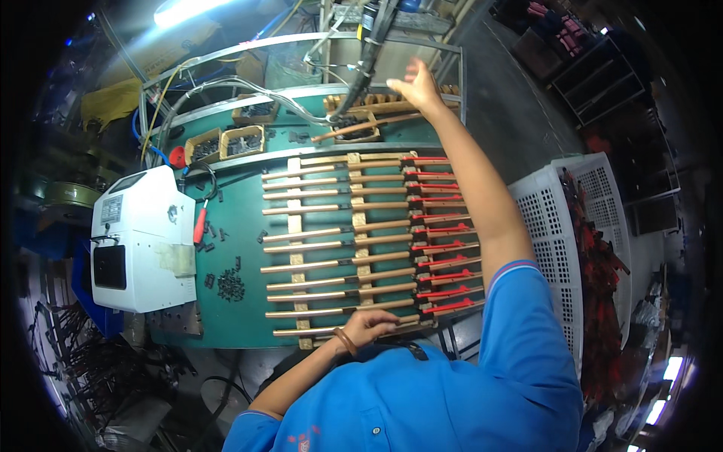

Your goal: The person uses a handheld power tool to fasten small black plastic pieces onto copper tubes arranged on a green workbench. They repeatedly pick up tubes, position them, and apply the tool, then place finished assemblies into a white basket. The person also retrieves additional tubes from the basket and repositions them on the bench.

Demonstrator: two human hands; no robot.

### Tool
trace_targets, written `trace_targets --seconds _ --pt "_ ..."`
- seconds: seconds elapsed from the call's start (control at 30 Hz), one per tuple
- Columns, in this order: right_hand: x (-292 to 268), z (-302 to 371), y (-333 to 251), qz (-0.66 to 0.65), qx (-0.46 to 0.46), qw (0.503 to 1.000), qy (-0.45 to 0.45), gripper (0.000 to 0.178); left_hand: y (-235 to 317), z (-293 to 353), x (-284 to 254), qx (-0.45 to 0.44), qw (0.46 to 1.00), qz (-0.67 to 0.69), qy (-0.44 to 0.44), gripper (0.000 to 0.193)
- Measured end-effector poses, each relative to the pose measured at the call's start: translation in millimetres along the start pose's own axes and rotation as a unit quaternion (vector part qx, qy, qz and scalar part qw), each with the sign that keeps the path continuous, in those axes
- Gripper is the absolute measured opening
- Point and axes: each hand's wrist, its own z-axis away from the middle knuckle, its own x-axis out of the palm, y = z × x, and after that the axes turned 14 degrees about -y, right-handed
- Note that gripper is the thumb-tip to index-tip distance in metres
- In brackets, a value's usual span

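My left hand (367, 327), with a brown bangle at its wrist, is at the table's near edge, its fingers closed round the nearest copper-coloured rod (305, 332). Several such rods lie side by side across two wooden slotted strips (296, 225). Red and black pieces (444, 261) sit at their right ends. My right arm stretches over those ends to the far side. There my right hand (419, 89) is raised, fingers apart and holding nothing, above a row of brown wooden sticks (376, 106) and right of a hanging black tool (365, 64).
A white machine (143, 239) stands on the green table (226, 316) at left. Near it lie a red-handled screwdriver (200, 224) and a pile of small black parts (230, 285). Cardboard boxes (242, 142) line the back. At right stands a white perforated crate (553, 233) of red-black pieces.
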Motion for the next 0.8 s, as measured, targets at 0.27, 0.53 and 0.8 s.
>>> trace_targets --seconds 0.27,0.53,0.8 --pt "8.9 112.7 67.8 0.301 -0.096 0.876 -0.364 0.075 -88.9 -34.3 77.6 -0.274 0.945 0.167 0.053 0.044" --pt "74.9 118.1 68.8 0.357 -0.128 0.825 -0.419 0.093 -70.0 -54.6 118.6 -0.151 0.806 0.384 0.425 0.032" --pt "64.8 111.7 45.1 0.315 -0.223 0.771 -0.506 0.070 -91.5 -109.5 100.8 0.182 0.599 0.553 0.550 0.025"
